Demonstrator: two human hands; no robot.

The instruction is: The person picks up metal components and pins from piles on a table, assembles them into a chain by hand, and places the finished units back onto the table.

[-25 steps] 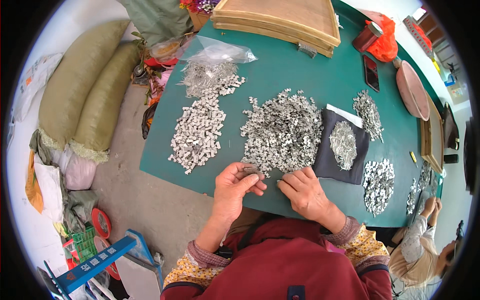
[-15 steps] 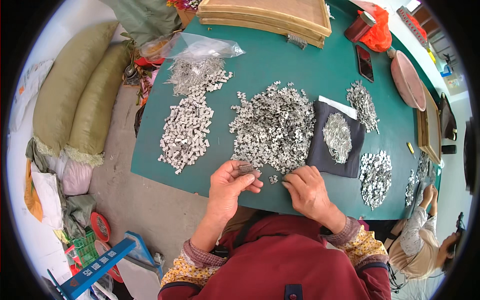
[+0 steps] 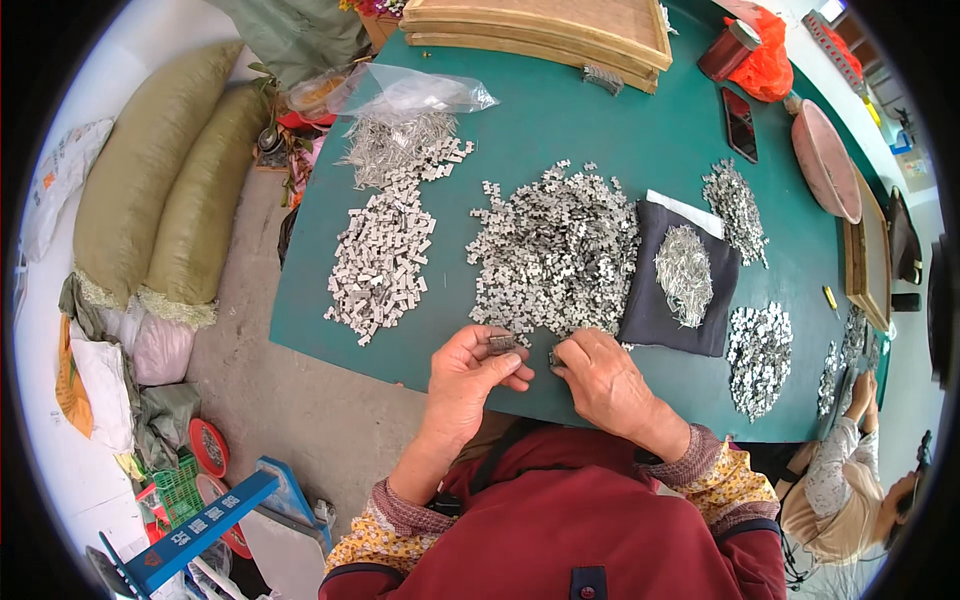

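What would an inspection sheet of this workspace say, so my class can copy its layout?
Surface: green table, heaped in several places.
Work pieces: large middle heap of small metal pieces, left heap beside it, pins on a dark cloth to its right.
Clutter: phone, pink basin and red plastic bag toward the far right; clear bag and wooden trays toward the far edge.
Hands: left hand holds a small grey block; right hand pinches a small piece.
Cables: thin dark cords, apparently, near the co-worker.
Surroundings: two bulging sacks at left; co-worker at lower right.
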